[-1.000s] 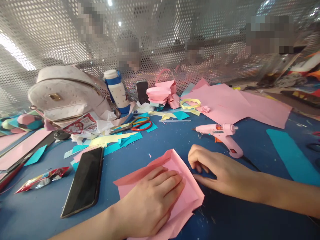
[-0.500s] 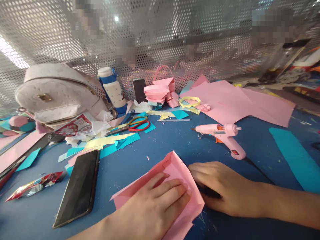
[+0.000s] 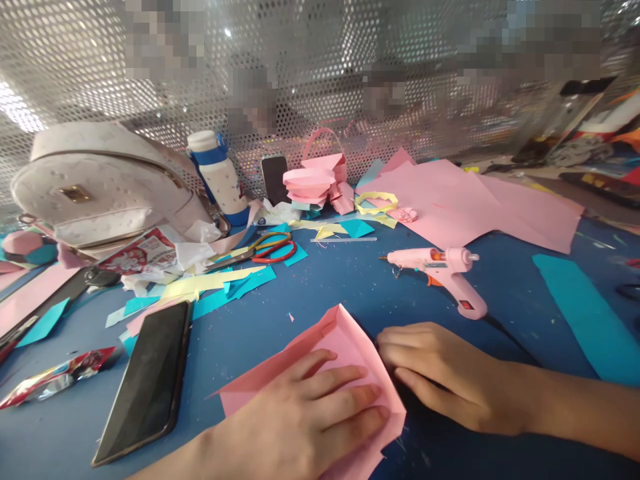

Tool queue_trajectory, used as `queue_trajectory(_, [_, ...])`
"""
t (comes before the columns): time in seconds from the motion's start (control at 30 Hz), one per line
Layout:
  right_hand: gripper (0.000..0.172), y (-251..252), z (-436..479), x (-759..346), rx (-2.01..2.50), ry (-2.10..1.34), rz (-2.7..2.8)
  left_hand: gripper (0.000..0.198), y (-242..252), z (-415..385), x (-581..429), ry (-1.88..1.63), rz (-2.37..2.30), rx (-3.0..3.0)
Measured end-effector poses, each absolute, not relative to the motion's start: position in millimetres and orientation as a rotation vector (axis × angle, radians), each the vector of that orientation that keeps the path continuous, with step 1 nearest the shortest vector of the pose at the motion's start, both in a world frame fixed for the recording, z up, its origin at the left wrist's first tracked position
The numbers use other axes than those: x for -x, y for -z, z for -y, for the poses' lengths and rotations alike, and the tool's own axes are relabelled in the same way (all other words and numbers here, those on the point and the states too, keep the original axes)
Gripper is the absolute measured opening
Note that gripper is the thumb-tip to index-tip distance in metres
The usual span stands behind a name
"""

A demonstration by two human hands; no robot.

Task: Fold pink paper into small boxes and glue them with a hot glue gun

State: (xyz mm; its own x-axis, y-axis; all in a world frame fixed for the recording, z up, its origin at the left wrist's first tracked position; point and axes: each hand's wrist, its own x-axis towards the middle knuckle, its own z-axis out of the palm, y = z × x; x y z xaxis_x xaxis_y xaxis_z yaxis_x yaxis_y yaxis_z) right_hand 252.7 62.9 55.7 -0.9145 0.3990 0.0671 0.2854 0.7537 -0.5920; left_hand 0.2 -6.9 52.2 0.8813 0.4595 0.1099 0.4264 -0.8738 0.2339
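Note:
A folded pink paper box [image 3: 350,333] with low upturned walls lies on the blue table in front of me. My left hand [image 3: 320,407] rests inside it, fingers spread flat against its floor and towards the right wall. Outside that wall, my right hand [image 3: 440,373] lies on the table with bent fingers, its fingertips at the paper. A dark gap shows between its thumb and fingers, and no object is visible in it. Beyond the right hand lies a pink hot glue gun [image 3: 453,267], nozzle to the left, its cord running behind the right wrist.
Left of the box lies a phone [image 3: 150,380] beside paper scraps and scissors [image 3: 273,250]. A white backpack [image 3: 100,193], a bottle [image 3: 217,177] and a small pink paper basket [image 3: 315,180] stand at the back. Pink sheets [image 3: 450,200] and a blue strip [image 3: 585,313] are to the right.
My left fingers have spread wider inside the box. The gap between my right thumb and fingers has narrowed. The view has shifted slightly, moving the scene a little left.

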Motion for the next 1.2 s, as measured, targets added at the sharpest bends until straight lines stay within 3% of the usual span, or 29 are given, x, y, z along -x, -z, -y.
queue_trajectory(0.23, [0.050, -54, -60, -250, 0.614, -0.977, 2.701, 0.046, -60, 8, 1, -0.142, -0.681, -2.795])
queue_trajectory(0.53, [0.036, -91, -58, -235, 0.938, -0.847, 2.907, 0.050, -58, 12, 4, -0.238, -0.690, -2.742])
queue_trajectory(0.7, [0.031, -109, -58, -226, 1.067, -1.127, 2.959, 0.046, -59, 12, 4, -0.284, -0.660, -2.743])
queue_trajectory(0.83, [0.033, -118, -57, -221, 1.143, -1.178, 2.984, 0.048, -58, 13, 4, -0.307, -0.659, -2.768])
queue_trajectory(0.97, [0.046, -119, -59, -221, 1.198, -1.165, 3.009, 0.050, -56, 13, 2, -0.288, -0.659, -2.768])
queue_trajectory(1.07, [0.042, -121, -60, -224, 1.109, -0.919, 3.033, 0.052, -56, 14, 2, -0.280, -0.664, -2.766])
queue_trajectory(1.2, [0.014, -131, -59, -231, 0.735, -0.338, 2.993, 0.054, -57, 14, 4, -0.275, -0.665, -2.764])
